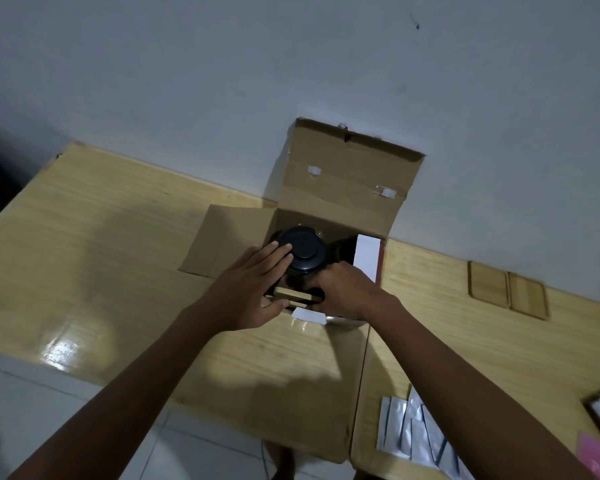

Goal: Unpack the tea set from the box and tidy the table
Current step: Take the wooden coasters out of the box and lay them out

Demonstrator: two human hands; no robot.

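Head view: reaching into cardboard box (340, 188) w/ both hands. Left hand (246, 289) lying nearly flat, fingertips touching black teapot lid (300, 247). Right hand (343, 292) curling under pot's side; grip unclear. Wooden pcs (291, 295) sitting btwn thumbs.

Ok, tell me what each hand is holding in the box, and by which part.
Left hand presses straight fingers on the black pot's lid, gripping nothing. Right hand curls beside the pot; its hold is hidden.

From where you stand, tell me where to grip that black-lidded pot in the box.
Grip the pot by its sides just under the round black lid, coming straight down from above. It stands upright in the open cardboard box, walled in all round; probably take both hands, left hand and right hand.
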